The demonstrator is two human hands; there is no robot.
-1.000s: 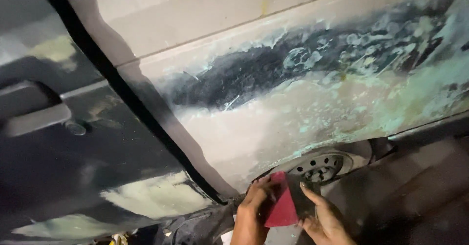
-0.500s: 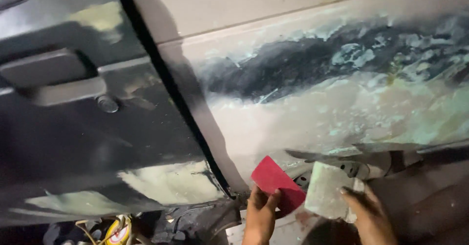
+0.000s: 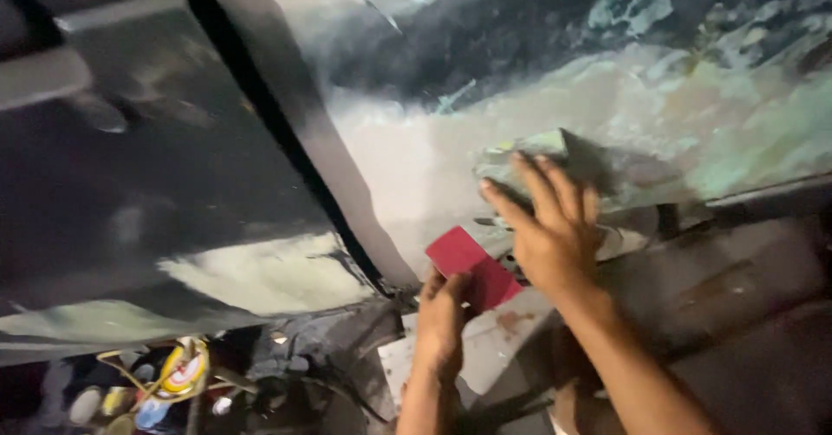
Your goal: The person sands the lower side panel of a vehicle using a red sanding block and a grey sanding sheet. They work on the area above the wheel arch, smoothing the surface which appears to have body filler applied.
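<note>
My left hand [image 3: 442, 322] holds a flat red card-like spreader [image 3: 472, 266] low in the view, just below the car's body panel [image 3: 485, 132]. My right hand [image 3: 550, 227] presses a pale grey-green sheet, like sandpaper [image 3: 520, 159], flat against the filler-covered panel with the fingers spread over it. The panel is patchy with pale filler, dark bare streaks and greenish smears. To the left, across a dark gap, is the black car door [image 3: 147, 184] with its own pale filler patch [image 3: 260, 279].
A whitish board [image 3: 485, 340] with reddish stains lies under my left hand. Small tins and a yellow-handled item [image 3: 169, 379] sit on the ground at lower left. A dark floor [image 3: 737, 314] stretches to the right.
My right hand has lifted the pale sheet from near the wheel area up onto the panel. The view has shifted closer and to the right. The red spreader stays in my left hand.
</note>
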